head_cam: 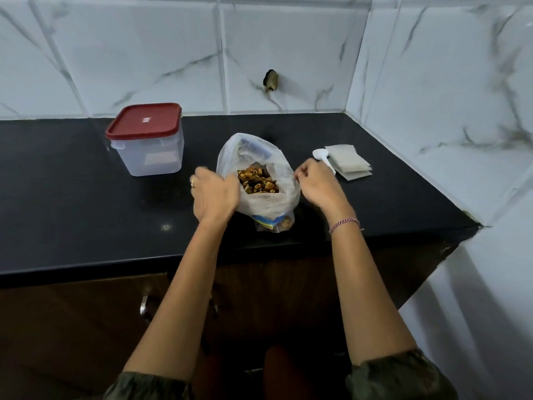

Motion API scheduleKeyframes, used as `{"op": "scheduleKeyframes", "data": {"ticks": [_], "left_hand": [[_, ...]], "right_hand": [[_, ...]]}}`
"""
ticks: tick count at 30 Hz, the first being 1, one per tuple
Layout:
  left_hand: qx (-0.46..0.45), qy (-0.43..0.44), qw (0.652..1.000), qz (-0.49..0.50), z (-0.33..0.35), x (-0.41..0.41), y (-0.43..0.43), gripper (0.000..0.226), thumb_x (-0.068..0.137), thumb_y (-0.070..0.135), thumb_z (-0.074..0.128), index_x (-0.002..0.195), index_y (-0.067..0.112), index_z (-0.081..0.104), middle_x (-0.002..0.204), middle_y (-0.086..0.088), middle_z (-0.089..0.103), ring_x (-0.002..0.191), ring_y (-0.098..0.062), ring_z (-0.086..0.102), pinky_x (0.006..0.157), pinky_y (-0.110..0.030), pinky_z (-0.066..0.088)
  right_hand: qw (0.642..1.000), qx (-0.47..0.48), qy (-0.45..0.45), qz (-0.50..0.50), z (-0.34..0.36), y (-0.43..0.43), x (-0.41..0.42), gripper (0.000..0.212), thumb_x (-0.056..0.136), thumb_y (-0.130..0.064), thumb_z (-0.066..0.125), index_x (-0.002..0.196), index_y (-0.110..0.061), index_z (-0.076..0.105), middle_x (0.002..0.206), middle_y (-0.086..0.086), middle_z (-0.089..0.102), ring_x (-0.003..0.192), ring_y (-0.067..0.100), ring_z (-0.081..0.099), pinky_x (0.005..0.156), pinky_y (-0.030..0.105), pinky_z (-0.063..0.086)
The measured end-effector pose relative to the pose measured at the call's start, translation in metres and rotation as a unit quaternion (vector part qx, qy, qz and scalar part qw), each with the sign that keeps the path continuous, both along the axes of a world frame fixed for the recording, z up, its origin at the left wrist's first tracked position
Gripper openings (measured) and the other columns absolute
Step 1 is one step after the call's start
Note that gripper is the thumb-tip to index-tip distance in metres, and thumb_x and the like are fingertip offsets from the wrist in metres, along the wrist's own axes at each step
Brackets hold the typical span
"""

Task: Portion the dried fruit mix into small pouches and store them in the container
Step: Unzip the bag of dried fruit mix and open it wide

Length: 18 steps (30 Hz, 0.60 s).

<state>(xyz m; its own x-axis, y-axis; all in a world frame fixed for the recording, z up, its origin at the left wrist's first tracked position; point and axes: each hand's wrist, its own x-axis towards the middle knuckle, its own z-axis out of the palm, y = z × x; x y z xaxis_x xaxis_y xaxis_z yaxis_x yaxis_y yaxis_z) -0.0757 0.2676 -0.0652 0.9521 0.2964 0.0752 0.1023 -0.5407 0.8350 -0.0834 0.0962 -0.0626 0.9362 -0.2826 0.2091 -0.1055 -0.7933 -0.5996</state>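
On the black stone surface (72, 197), at far left, the clear square plastic container (150, 154) stands with its dark red lid (144, 121) pressed on, and no pouch shows plainly inside it. Next, the left grip (215, 194) is clenched on the left rim of the thin translucent plastic bag (268, 202). The bag stands in the middle, its mouth spread wide and the brown-and-yellow dried fruit mix (258, 183) heaped inside. The right grip (315, 183) pinches the opposite rim. Just beyond that hand the white plastic spoon (318, 153) lies untouched, just beside the stack of small flat whitish pouches (349, 161), which look empty. My reading is that only the bag's opening is done. Scooping, filling each pouch, closing it, unlidding the container and storing all remain.
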Motion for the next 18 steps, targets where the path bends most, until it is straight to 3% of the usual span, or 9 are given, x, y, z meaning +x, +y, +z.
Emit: {"op": "scheduleKeyframes", "data": {"ticks": [3, 6, 9, 11, 12, 15, 18], "left_hand": [[0.045, -0.055, 0.997, -0.002, 0.012, 0.015, -0.002, 0.057, 0.092, 0.040, 0.051, 0.133, 0.001, 0.040, 0.134, -0.017, 0.046, 0.120, -0.033, 0.048, 0.086, -0.040, 0.041], [0.088, -0.045, 0.994, -0.039, 0.021, 0.036, -0.004, 0.046, 0.096, 0.046, 0.047, 0.105, 0.002, 0.059, 0.104, -0.013, 0.061, 0.092, -0.028, 0.058, 0.066, -0.032, 0.037], [0.068, -0.024, 0.996, -0.046, 0.019, 0.054, -0.004, 0.040, 0.098, 0.038, 0.049, 0.078, 0.006, 0.060, 0.076, -0.005, 0.056, 0.076, -0.023, 0.052, 0.057, -0.029, 0.032], [0.025, -0.005, 0.999, -0.041, 0.015, 0.062, -0.004, 0.040, 0.097, 0.033, 0.051, 0.063, 0.012, 0.054, 0.065, -0.001, 0.051, 0.073, -0.022, 0.052, 0.054, -0.029, 0.034], [-0.007, 0.005, 0.999, -0.046, 0.013, 0.066, -0.003, 0.037, 0.096, 0.031, 0.053, 0.064, 0.014, 0.057, 0.066, -0.001, 0.054, 0.074, -0.022, 0.055, 0.058, -0.029, 0.040], [-0.115, 0.029, 0.991, -0.056, 0.008, 0.076, -0.003, 0.018, 0.094, 0.022, 0.058, 0.097, 0.007, 0.069, 0.093, -0.008, 0.066, 0.093, -0.024, 0.065, 0.086, -0.039, 0.054], [-0.182, 0.061, 0.980, -0.054, 0.010, 0.084, -0.006, 0.018, 0.093, 0.015, 0.059, 0.109, 0.007, 0.062, 0.108, -0.012, 0.064, 0.099, -0.024, 0.063, 0.087, -0.035, 0.054]], "right_hand": [[0.990, 0.001, -0.139, -0.001, 0.026, 0.010, 0.004, 0.026, 0.096, -0.026, 0.051, 0.116, -0.009, 0.054, 0.122, 0.009, 0.050, 0.109, 0.022, 0.051, 0.093, 0.031, 0.043], [0.992, 0.025, -0.096, 0.076, 0.039, 0.032, 0.023, 0.044, 0.091, -0.034, 0.060, 0.124, -0.007, 0.054, 0.123, 0.009, 0.055, 0.111, 0.020, 0.054, 0.095, 0.032, 0.045], [0.996, -0.014, -0.059, 0.065, 0.028, 0.045, 0.045, 0.023, 0.094, -0.026, 0.057, 0.099, -0.006, 0.066, 0.097, 0.008, 0.065, 0.088, 0.023, 0.061, 0.073, 0.034, 0.048], [0.997, 0.019, -0.063, 0.029, 0.021, 0.046, 0.055, 0.023, 0.095, -0.018, 0.053, 0.085, -0.003, 0.068, 0.084, 0.008, 0.064, 0.076, 0.024, 0.060, 0.063, 0.034, 0.045], [0.997, 0.045, -0.062, 0.019, 0.018, 0.045, 0.059, 0.023, 0.095, -0.016, 0.052, 0.087, -0.002, 0.069, 0.086, 0.009, 0.066, 0.078, 0.025, 0.061, 0.064, 0.035, 0.047], [0.990, 0.130, -0.050, 0.002, 0.011, 0.039, 0.071, 0.021, 0.095, -0.021, 0.053, 0.108, -0.010, 0.065, 0.105, 0.003, 0.064, 0.094, 0.020, 0.060, 0.072, 0.031, 0.046], [0.961, 0.276, -0.024, -0.011, 0.005, 0.034, 0.080, 0.021, 0.094, -0.022, 0.056, 0.112, -0.013, 0.051, 0.101, 0.001, 0.056, 0.088, 0.015, 0.055, 0.069, 0.026, 0.043]]}}
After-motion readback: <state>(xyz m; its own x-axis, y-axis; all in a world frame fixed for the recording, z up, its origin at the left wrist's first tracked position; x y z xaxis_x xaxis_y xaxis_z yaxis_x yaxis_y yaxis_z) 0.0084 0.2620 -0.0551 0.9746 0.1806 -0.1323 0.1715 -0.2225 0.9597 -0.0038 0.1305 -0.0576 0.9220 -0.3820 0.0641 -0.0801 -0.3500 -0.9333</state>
